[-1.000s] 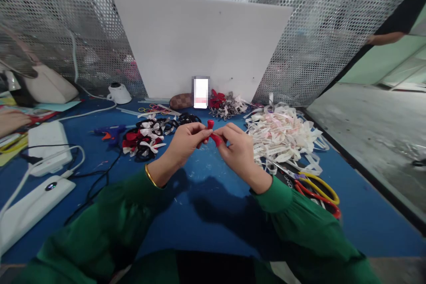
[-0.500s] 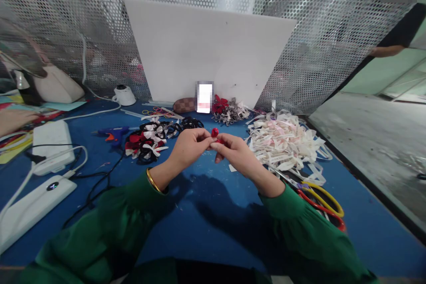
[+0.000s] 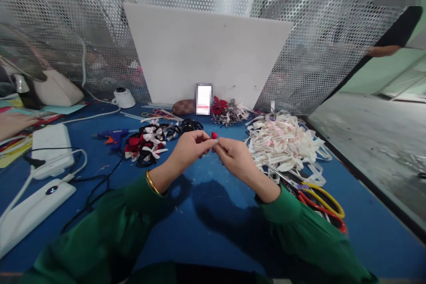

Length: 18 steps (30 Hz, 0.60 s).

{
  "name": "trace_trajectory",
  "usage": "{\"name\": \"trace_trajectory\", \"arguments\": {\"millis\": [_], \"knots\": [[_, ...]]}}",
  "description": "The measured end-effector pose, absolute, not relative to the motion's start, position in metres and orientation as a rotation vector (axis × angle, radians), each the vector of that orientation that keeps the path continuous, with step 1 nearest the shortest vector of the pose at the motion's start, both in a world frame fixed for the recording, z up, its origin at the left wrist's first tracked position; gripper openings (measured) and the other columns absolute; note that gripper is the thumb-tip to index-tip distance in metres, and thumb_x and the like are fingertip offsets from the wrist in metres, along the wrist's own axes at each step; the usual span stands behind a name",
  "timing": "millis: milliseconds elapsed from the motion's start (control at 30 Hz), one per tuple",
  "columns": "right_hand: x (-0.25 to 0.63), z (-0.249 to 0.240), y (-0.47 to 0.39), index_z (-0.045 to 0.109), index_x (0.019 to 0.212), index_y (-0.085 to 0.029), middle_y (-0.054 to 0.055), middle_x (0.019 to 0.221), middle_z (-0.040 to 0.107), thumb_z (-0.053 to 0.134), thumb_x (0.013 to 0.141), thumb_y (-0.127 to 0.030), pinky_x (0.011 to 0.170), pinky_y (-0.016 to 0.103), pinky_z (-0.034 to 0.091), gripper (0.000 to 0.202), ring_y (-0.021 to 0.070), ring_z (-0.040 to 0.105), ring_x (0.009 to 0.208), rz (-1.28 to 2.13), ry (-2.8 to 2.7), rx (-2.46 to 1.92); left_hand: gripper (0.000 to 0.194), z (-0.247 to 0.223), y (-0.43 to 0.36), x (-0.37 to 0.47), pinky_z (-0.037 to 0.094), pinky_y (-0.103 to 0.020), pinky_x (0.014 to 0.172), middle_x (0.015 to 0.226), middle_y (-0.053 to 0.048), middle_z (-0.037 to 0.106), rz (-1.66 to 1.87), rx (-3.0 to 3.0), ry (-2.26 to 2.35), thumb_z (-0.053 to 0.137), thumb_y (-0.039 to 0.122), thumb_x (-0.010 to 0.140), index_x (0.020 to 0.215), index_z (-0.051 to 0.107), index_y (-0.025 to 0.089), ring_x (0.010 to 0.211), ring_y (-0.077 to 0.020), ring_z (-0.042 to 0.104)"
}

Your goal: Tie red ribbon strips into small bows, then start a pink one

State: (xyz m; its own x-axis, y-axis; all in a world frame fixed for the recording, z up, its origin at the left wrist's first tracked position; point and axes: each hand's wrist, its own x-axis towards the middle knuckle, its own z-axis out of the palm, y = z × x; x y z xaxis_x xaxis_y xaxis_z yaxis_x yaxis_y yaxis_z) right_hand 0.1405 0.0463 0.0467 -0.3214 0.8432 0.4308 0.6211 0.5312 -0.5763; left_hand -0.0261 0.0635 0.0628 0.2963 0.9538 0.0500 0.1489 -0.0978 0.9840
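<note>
A small piece of red ribbon (image 3: 214, 135) pokes up between my two hands, over the middle of the blue table (image 3: 213, 213). My left hand (image 3: 190, 147) pinches it with thumb and forefinger, and a gold bangle circles that wrist. From the other side my right hand (image 3: 235, 154) closes on it too, fingertips touching the left ones. Most of the ribbon is hidden by my fingers. To the left of my left hand lies a heap of black hair ties with red and white bows (image 3: 146, 144). Right of my right hand spreads a pile of cream ribbon strips (image 3: 282, 142).
Scissors with yellow and red handles (image 3: 322, 204) lie at the right. A blue glue gun (image 3: 115, 136), power strip (image 3: 53, 151) and white power bank (image 3: 36, 215) with cables occupy the left. A lit phone (image 3: 203, 99) leans on a white board (image 3: 209, 53). Another person's hand (image 3: 16, 124) is far left.
My right fingers have closed in tighter against the left ones, and less red ribbon shows between them. The view has shifted slightly; the things on the table stay in place.
</note>
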Motion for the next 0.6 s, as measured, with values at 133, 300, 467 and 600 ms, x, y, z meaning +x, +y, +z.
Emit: {"name": "trace_trajectory", "arguments": {"millis": [133, 300, 467, 600], "knots": [[0.138, 0.040, 0.045, 0.057, 0.073, -0.019, -0.001, 0.065, 0.060, 0.046, 0.099, -0.028, 0.057, 0.025, 0.029, 0.030, 0.0122, 0.052, 0.059, 0.236, -2.159, -1.205, 0.024, 0.059, 0.065, -0.024, 0.029, -0.022, 0.048, 0.052, 0.005, 0.047, 0.970, 1.389, 1.056, 0.067, 0.034, 0.074, 0.062, 0.055, 0.017, 0.048, -0.0075, 0.039], [0.135, 0.038, 0.036, 0.062, 0.082, -0.016, 0.005, 0.071, 0.063, 0.040, 0.095, -0.013, 0.059, 0.033, 0.027, 0.026, 0.0159, 0.048, 0.058, -0.452, -2.366, -1.050, 0.017, 0.057, 0.067, -0.026, 0.029, -0.021, 0.049, 0.055, 0.005, 0.045, 0.863, 1.243, 1.017, 0.067, 0.027, 0.067, 0.061, 0.055, 0.016, 0.049, -0.0069, 0.039], [0.137, 0.043, 0.037, 0.059, 0.076, -0.018, 0.005, 0.069, 0.061, 0.041, 0.095, -0.014, 0.059, 0.032, 0.030, 0.027, 0.0158, 0.048, 0.059, -0.286, -2.346, -0.974, 0.020, 0.058, 0.070, -0.030, 0.033, -0.021, 0.049, 0.059, 0.005, 0.047, 0.745, 0.984, 0.895, 0.077, 0.025, 0.061, 0.068, 0.061, 0.015, 0.051, -0.0068, 0.041], [0.135, 0.046, 0.040, 0.054, 0.068, -0.020, -0.001, 0.061, 0.056, 0.043, 0.098, -0.027, 0.057, 0.025, 0.037, 0.033, 0.0128, 0.051, 0.058, 0.406, -1.994, -1.037, 0.022, 0.061, 0.070, -0.029, 0.037, -0.021, 0.052, 0.066, 0.001, 0.056, 0.819, 0.989, 0.815, 0.079, 0.030, 0.066, 0.072, 0.063, 0.016, 0.057, -0.0090, 0.050]]}}
